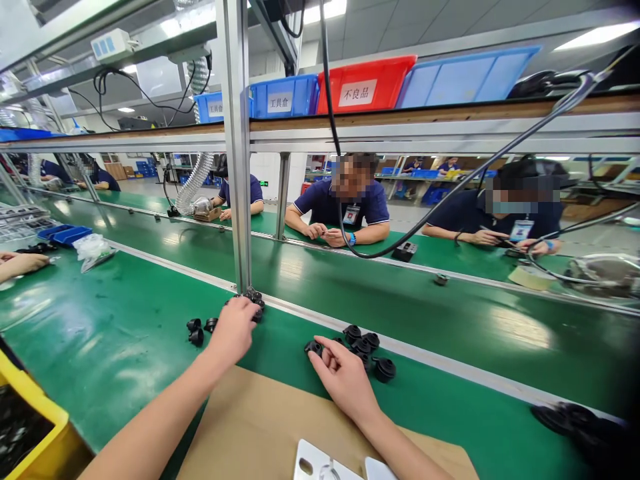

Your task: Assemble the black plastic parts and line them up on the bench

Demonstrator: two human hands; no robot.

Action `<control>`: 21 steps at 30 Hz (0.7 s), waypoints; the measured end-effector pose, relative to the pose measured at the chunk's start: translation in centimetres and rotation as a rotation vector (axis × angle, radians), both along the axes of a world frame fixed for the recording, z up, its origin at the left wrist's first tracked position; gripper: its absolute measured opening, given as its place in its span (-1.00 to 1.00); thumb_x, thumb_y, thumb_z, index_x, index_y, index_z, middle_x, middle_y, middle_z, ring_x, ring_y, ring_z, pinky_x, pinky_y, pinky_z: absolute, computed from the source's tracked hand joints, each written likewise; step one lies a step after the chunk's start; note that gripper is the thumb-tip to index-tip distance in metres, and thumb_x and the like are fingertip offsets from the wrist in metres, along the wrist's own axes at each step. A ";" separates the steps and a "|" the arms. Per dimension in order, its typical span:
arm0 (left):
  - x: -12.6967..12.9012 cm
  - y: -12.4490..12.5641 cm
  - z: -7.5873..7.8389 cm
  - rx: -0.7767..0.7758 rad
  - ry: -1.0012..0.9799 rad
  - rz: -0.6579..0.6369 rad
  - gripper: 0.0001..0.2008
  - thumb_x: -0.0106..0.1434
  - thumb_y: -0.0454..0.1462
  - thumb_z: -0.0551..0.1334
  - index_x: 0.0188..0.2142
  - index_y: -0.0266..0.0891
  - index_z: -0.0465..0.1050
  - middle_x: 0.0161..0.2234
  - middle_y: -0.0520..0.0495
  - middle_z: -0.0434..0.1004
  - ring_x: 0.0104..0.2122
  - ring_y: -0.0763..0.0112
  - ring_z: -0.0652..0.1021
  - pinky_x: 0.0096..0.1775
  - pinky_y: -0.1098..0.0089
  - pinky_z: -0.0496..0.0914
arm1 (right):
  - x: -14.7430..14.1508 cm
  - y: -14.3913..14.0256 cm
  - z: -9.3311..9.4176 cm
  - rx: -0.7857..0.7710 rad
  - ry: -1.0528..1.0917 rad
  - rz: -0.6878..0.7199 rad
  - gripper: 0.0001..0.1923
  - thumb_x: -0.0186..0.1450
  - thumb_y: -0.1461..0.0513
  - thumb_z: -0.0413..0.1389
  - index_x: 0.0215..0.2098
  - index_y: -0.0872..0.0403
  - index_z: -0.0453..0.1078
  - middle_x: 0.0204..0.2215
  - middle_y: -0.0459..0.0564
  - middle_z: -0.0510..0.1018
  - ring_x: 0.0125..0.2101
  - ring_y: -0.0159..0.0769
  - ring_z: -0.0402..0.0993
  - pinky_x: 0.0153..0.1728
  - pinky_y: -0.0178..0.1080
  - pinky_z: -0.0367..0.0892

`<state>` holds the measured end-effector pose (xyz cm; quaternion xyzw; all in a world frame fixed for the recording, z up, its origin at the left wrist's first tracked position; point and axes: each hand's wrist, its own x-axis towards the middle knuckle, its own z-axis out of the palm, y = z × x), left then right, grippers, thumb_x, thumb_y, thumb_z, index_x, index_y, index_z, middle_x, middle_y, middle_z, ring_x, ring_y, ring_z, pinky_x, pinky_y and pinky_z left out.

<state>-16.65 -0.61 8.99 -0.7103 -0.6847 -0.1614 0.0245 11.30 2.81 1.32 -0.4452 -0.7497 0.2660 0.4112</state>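
Two hands on green tabletop (125,347): left hand (233,330) fingers curled over black caps at 12 o'clock (256,298), grip unclear; right hand (343,377) fingers pinch one cap (313,347), pile (367,347) at 2 o'clock. Lift singly, keep piles separate.

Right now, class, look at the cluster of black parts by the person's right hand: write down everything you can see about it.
The cluster of black parts is a handful of small, round, ribbed pieces that look like rubber or soft plastic, matte and dark. They lie loosely bunched on the green mat, close to the metal strip that runs along the bench. Some lie on their sides, open ends showing. The right hand rests at the cluster's left edge, its fingertips on one piece. The exact count is unclear.
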 end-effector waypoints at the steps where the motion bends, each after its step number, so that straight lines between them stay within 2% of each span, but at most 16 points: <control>1: -1.3 0.0 0.7 -0.035 0.055 0.109 -0.63 0.35 -0.46 0.19 0.09 -0.20 0.55 0.09 -0.26 0.53 0.10 0.03 0.49 0.10 0.10 0.43 | 0.0 0.1 0.0 -0.009 0.006 -0.014 -0.59 0.43 0.03 0.15 0.13 0.07 0.47 -0.50 -0.15 0.39 -0.53 -0.31 0.30 -0.41 -0.22 0.29; 3: -3.7 0.1 1.5 -0.088 0.102 0.261 -0.68 0.29 -0.48 0.20 -0.01 -0.32 0.59 0.03 -0.40 0.54 0.07 -0.16 0.48 0.03 -0.03 0.44 | 0.0 0.1 0.0 -0.031 0.041 -0.025 -0.52 0.44 0.03 0.13 0.24 0.08 0.36 -0.51 -0.18 0.37 -0.55 -0.32 0.30 -0.43 -0.24 0.28; 5: -5.7 0.3 1.4 -0.135 0.106 0.357 -0.77 0.24 -0.47 0.26 -0.14 -0.37 0.62 -0.05 -0.46 0.56 0.05 -0.29 0.49 -0.01 -0.11 0.43 | 0.0 -0.1 0.2 -0.042 0.093 -0.011 -0.50 0.45 0.03 0.12 0.26 0.09 0.29 -0.49 -0.19 0.37 -0.56 -0.33 0.29 -0.46 -0.25 0.26; 9: -8.4 0.8 0.5 -0.197 0.060 0.424 -0.89 0.15 -0.46 0.35 -0.34 -0.27 0.62 -0.21 -0.31 0.65 -0.07 -0.18 0.56 -0.03 -0.09 0.44 | -0.1 -0.4 0.4 -0.042 0.133 0.079 -0.60 0.46 0.02 0.12 0.14 0.07 0.39 -0.50 -0.17 0.37 -0.56 -0.35 0.28 -0.49 -0.27 0.22; 11: -8.8 0.9 0.5 -0.162 0.038 0.419 -0.89 0.13 -0.46 0.36 -0.39 -0.24 0.62 -0.26 -0.26 0.65 -0.11 -0.14 0.57 -0.04 -0.11 0.43 | -0.2 -0.7 0.5 -0.028 0.085 0.141 -0.69 0.46 0.03 0.13 -0.01 0.06 0.49 -0.52 -0.14 0.39 -0.55 -0.34 0.29 -0.49 -0.27 0.21; 13: -8.3 0.9 0.9 -0.069 0.023 0.389 -0.90 0.20 -0.41 0.33 -0.38 -0.23 0.64 -0.22 -0.27 0.63 -0.09 -0.14 0.55 -0.03 -0.13 0.43 | -0.3 -0.9 0.7 -0.028 0.025 0.212 -0.73 0.44 0.05 0.15 -0.17 0.06 0.57 -0.53 -0.10 0.45 -0.54 -0.33 0.31 -0.47 -0.26 0.22; 15: -6.6 0.9 1.1 0.072 -0.003 0.280 -0.87 0.31 -0.32 0.30 -0.28 -0.19 0.67 -0.07 -0.26 0.60 0.00 -0.10 0.52 0.04 -0.09 0.43 | -0.4 -1.1 1.0 -0.074 -0.010 0.282 -0.73 0.43 0.06 0.17 -0.23 0.06 0.61 -0.52 -0.07 0.51 -0.52 -0.32 0.34 -0.46 -0.26 0.25; 16: -5.2 0.8 1.0 0.149 -0.030 0.189 -0.85 0.36 -0.28 0.28 -0.23 -0.16 0.68 0.00 -0.24 0.57 0.05 -0.04 0.50 0.08 -0.02 0.44 | -0.4 -1.2 1.1 -0.118 -0.008 0.314 -0.72 0.42 0.05 0.17 -0.19 0.06 0.62 -0.49 -0.06 0.54 -0.51 -0.32 0.36 -0.44 -0.26 0.27; 18: -1.9 0.5 0.3 0.284 -0.113 -0.043 -0.86 0.39 -0.24 0.30 -0.20 -0.08 0.69 0.09 -0.15 0.50 0.10 0.10 0.48 0.12 0.15 0.45 | -0.4 -1.2 1.2 -0.225 0.021 0.371 -0.66 0.44 0.04 0.15 0.02 0.05 0.60 -0.38 -0.04 0.61 -0.47 -0.32 0.41 -0.39 -0.25 0.33; 20: 1.3 0.0 -1.0 0.413 -0.277 -0.312 -0.87 0.37 -0.28 0.32 -0.23 -0.08 0.70 0.02 -0.16 0.50 0.04 0.12 0.51 0.02 0.18 0.49 | -0.5 -1.0 1.2 -0.304 0.056 0.405 -0.52 0.46 0.03 0.11 0.25 0.05 0.46 -0.26 -0.01 0.64 -0.39 -0.29 0.48 -0.31 -0.23 0.40; 21: 2.6 -0.2 -1.7 0.444 -0.324 -0.378 -0.86 0.38 -0.30 0.31 -0.23 -0.08 0.69 -0.02 -0.16 0.50 0.00 0.14 0.52 -0.02 0.19 0.50 | -0.5 -0.9 1.1 -0.326 0.065 0.399 -0.45 0.47 0.02 0.10 0.34 0.07 0.37 -0.25 0.00 0.64 -0.36 -0.27 0.51 -0.28 -0.21 0.42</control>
